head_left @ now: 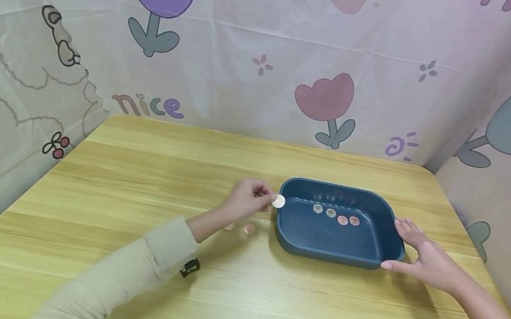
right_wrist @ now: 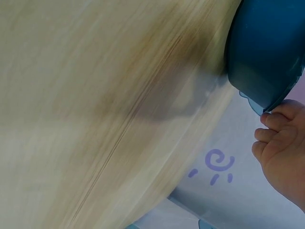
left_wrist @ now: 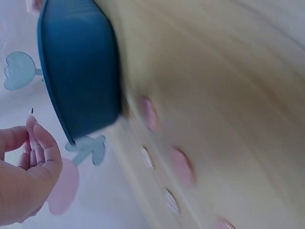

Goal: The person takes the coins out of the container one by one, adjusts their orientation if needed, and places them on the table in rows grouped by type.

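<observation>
My left hand [head_left: 247, 198] pinches a pale coin-like disc [head_left: 278, 201] between thumb and fingertips, right at the left rim of a dark blue basin [head_left: 330, 253]. Seen from the left wrist, the disc [left_wrist: 32, 110] is almost edge-on. Inside the basin, pale patterned discs [head_left: 318, 209] and reddish ones [head_left: 342, 220] lie in a row. At the basin's right end, my right hand [head_left: 428, 261] holds the rim, thumb at the front corner and fingers farther back. The right wrist view shows its curled fingers [right_wrist: 274, 121] against the rim.
Below my left forearm a reddish disc [head_left: 249, 229] and a pale disc [head_left: 229, 226] lie on the wooden table [head_left: 267, 308]. The left wrist view shows several discs there, including a pink one [left_wrist: 182, 167]. A printed cloth [head_left: 244, 90] hangs behind and beside the table.
</observation>
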Available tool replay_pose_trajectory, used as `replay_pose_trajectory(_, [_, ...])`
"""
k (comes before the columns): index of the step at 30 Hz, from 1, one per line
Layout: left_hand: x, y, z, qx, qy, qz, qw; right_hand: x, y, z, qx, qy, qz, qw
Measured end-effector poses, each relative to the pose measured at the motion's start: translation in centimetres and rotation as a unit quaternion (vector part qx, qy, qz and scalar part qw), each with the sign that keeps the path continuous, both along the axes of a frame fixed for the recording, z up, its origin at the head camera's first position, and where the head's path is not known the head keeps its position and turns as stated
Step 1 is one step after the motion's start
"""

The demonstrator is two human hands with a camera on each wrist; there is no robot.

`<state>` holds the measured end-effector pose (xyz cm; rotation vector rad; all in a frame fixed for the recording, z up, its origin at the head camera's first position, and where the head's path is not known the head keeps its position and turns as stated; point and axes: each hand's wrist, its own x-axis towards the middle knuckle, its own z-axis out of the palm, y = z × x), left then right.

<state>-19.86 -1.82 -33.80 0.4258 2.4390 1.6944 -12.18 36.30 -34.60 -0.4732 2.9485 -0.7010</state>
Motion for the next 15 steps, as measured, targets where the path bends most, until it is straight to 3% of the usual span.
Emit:
replay_pose_trajectory(7, [-0.4,-3.2,-0.5,-0.038,0.001,0.013,0.9992,-0.1,0.0,-0.1,0.0,0.005,0.002,1.0])
replay_pose_trajectory(15, [-0.8,-6.9,-2.1,-0.08,0.001,0.031,0.9963,-0.2,-0.1,0.0,-0.004,0.001,0.002,1.0])
